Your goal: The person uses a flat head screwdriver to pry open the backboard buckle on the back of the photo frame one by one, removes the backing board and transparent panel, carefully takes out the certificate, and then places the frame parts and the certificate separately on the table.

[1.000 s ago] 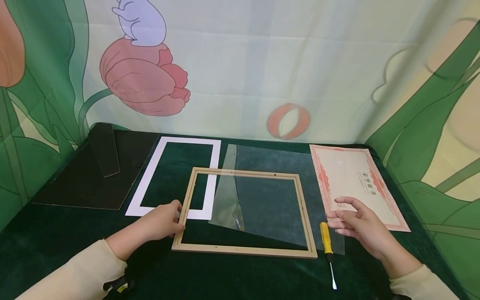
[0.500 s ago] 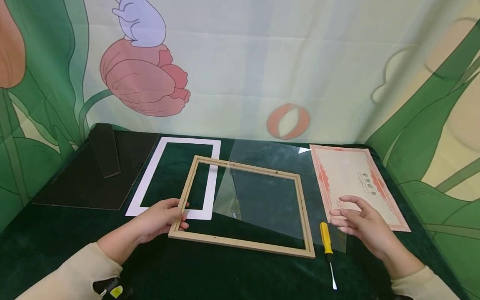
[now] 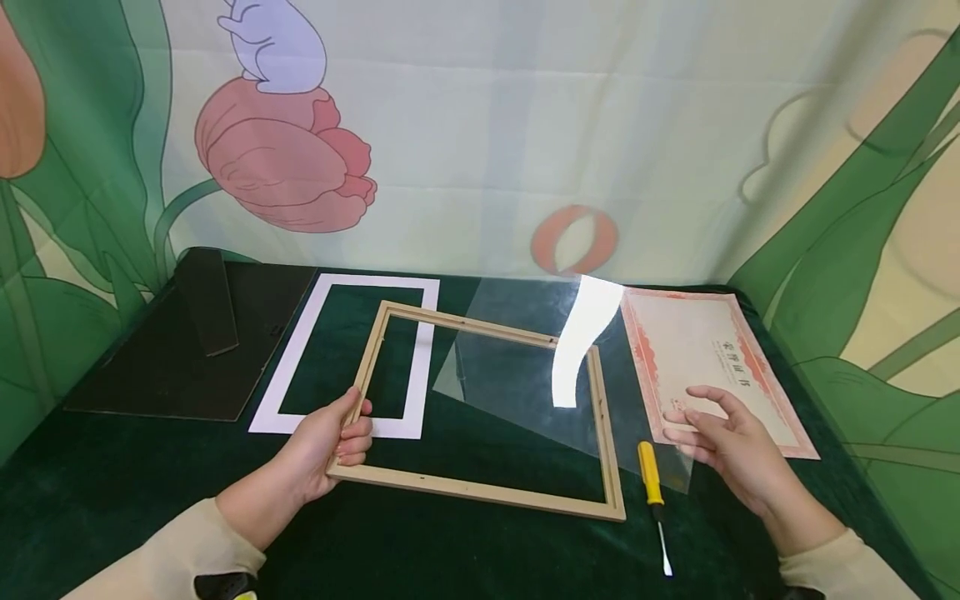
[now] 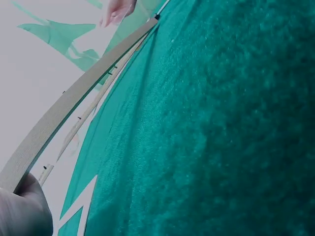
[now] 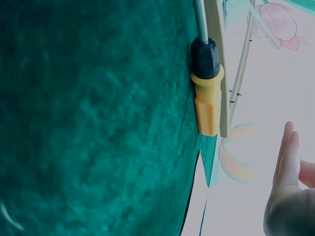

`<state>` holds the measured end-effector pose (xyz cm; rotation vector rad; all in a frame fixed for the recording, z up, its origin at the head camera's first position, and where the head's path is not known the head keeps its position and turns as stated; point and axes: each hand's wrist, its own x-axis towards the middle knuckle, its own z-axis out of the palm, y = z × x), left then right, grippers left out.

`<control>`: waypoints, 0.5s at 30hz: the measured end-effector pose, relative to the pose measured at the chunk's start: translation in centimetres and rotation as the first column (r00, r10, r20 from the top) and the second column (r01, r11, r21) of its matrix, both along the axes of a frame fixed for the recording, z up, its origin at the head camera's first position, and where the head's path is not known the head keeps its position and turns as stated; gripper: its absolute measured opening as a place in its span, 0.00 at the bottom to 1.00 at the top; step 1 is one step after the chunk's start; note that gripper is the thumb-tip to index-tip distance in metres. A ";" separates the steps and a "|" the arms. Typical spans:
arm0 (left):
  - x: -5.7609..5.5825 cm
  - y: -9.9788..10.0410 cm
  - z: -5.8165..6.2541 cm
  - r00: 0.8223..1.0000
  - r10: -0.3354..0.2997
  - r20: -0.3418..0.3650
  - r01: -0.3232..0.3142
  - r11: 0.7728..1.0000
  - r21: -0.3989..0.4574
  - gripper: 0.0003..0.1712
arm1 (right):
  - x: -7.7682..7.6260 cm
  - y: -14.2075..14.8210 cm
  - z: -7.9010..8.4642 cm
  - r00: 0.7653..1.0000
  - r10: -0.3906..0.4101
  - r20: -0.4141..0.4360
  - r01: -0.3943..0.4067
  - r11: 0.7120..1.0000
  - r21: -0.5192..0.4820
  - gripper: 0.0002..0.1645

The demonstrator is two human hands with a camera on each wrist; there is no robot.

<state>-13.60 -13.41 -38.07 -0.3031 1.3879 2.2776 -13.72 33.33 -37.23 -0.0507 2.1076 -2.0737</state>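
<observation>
My left hand (image 3: 322, 446) grips the left side of a light wooden picture frame (image 3: 480, 490), tilted with its left end up. In the left wrist view the thumb (image 4: 34, 206) curls round the frame's bar. My right hand (image 3: 731, 446) pinches the right edge of a clear sheet (image 3: 517, 392), with thumb and fingers on either side of it. Much of the sheet overlaps the frame's opening and upper bar, and a bright white glare crosses it. A yellow-handled screwdriver (image 3: 651, 473) lies between the frame's right side and my right hand.
A white mat border (image 3: 264, 417) lies left of the frame on the dark green cloth (image 3: 420, 558). Further left is a black backing board (image 3: 165, 383) with a stand leg (image 3: 206, 308). A red-bordered certificate (image 3: 693, 350) lies at right. A printed curtain (image 3: 450, 167) hangs behind.
The left hand has raised the frame's left side, curling further round it. The clear sheet has tilted and shifted back and up in view, and a large glare has appeared. The right hand has barely moved.
</observation>
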 end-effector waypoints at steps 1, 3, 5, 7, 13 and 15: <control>0.1 -0.1 0.0 1.000 -0.001 -0.008 0.001 1.000 0.009 0.19 | 0.0 0.0 0.0 1.000 -0.014 0.005 0.014 1.000 -0.009 0.15; 0.4 -0.4 0.1 1.000 -0.008 -0.023 0.009 0.999 0.031 0.19 | 0.0 0.1 0.0 0.999 -0.041 0.017 0.042 0.999 -0.029 0.16; 0.7 -0.8 0.2 0.999 -0.014 -0.034 0.016 0.998 0.058 0.19 | -0.1 0.2 0.0 0.998 -0.061 0.025 0.062 0.997 -0.053 0.16; 1.0 -1.3 0.3 0.999 -0.018 -0.043 0.021 0.996 0.085 0.19 | -0.1 0.2 0.1 0.997 -0.068 0.025 0.070 0.994 -0.078 0.16; 1.8 -3.2 0.8 0.997 -0.024 -0.074 0.037 0.985 0.169 0.19 | -0.1 0.4 0.1 0.997 -0.074 0.029 0.078 0.982 -0.175 0.16; 2.0 -3.9 1.0 0.995 -0.031 -0.090 0.048 0.979 0.200 0.19 | 0.0 0.4 0.1 0.996 -0.080 0.034 0.085 0.979 -0.187 0.15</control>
